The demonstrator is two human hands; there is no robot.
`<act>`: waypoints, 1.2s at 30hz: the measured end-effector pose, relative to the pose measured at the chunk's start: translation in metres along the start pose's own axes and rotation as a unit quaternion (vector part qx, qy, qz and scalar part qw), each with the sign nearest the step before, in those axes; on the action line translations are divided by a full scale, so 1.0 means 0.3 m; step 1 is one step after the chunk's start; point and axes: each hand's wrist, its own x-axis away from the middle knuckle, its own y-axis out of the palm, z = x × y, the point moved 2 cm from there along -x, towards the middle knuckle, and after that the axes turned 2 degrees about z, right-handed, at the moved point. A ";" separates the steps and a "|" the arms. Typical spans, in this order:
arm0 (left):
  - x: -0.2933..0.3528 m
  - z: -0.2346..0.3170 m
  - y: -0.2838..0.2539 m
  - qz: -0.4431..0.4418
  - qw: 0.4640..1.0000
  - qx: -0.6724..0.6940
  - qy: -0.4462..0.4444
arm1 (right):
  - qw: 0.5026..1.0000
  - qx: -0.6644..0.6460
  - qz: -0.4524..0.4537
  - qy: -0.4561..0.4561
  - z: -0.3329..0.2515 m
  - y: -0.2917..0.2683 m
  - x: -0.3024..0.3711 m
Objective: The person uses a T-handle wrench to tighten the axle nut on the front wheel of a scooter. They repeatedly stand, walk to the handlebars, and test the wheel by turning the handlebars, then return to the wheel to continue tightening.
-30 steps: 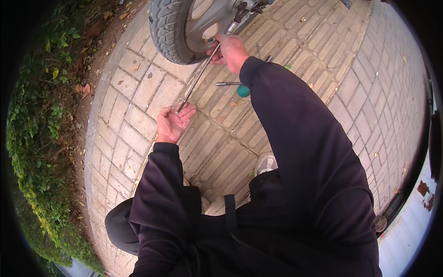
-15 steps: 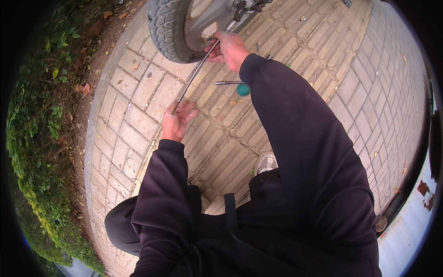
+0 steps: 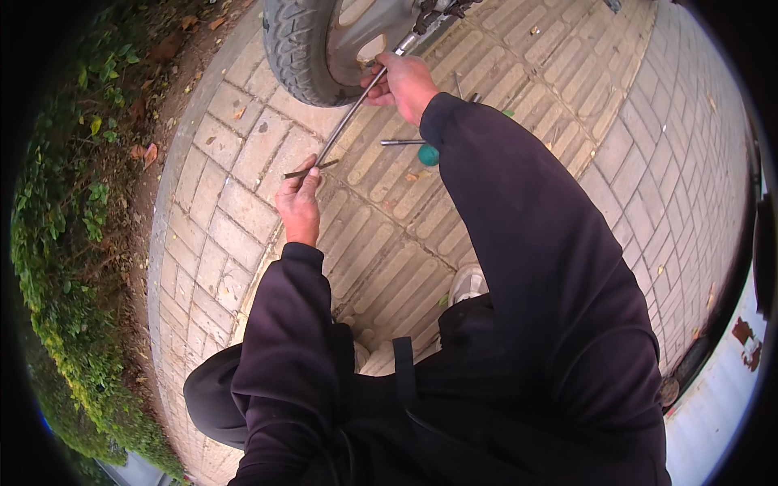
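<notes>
A T-handle socket wrench [image 3: 347, 120] slants from my left hand up to the mechanism at the hub [image 3: 442, 10] of a wheel with a knobbly tyre [image 3: 293, 53]. My right hand [image 3: 405, 85] is closed loosely round the shaft, just below its bright socket end [image 3: 405, 44]. Lower down, my left hand [image 3: 298, 202] pinches the wrench where its short crossbar meets the shaft. The fastener at the socket is too small to make out. Beside my right sleeve, a metal rod [image 3: 399, 142] and a green ball-shaped piece [image 3: 428, 155] lie on the paving, partly hidden by the sleeve.
Ribbed yellowish paving [image 3: 381, 227] runs under my hands, with brick paving [image 3: 231, 174] to the left and grey pavers [image 3: 648, 154] to the right. A hedge [image 3: 73, 324] borders the left side. My shoe [image 3: 468, 283] stands close below. A white, rust-marked panel [image 3: 729, 381] is at the lower right.
The wrench's crossbar has turned and now lies across the shaft. My left hand has risen slightly, going from open fingers to a pinch on it. My right hand has barely moved.
</notes>
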 end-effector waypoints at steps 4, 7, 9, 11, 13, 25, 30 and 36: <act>0.001 -0.018 -0.041 0.008 0.983 0.101 -0.151 | 1.000 0.003 0.015 0.027 0.051 0.034 0.041; 0.003 -0.018 -0.060 -0.032 0.976 0.101 -0.190 | 1.000 0.010 0.022 0.019 0.070 0.051 0.053; 0.003 -0.016 -0.058 -0.062 0.976 0.099 -0.185 | 1.000 0.020 0.023 -0.001 0.059 0.045 0.047; 0.001 -0.017 -0.053 -0.082 0.973 0.100 -0.192 | 1.000 0.020 0.009 0.000 0.058 0.044 0.047; -0.004 -0.020 -0.051 -0.084 0.968 0.117 -0.205 | 1.000 0.018 0.007 -0.003 0.055 0.039 0.046; -0.047 -0.061 -0.008 -0.135 0.892 0.309 -0.300 | 0.999 0.018 0.029 -0.035 0.028 0.009 0.020; -0.069 -0.047 0.009 -0.149 0.869 0.328 -0.339 | 0.998 0.015 0.041 -0.040 0.000 -0.011 0.015; -0.018 -0.006 0.022 -0.045 0.984 -0.169 0.025 | 0.999 0.018 0.034 -0.027 0.007 -0.005 0.006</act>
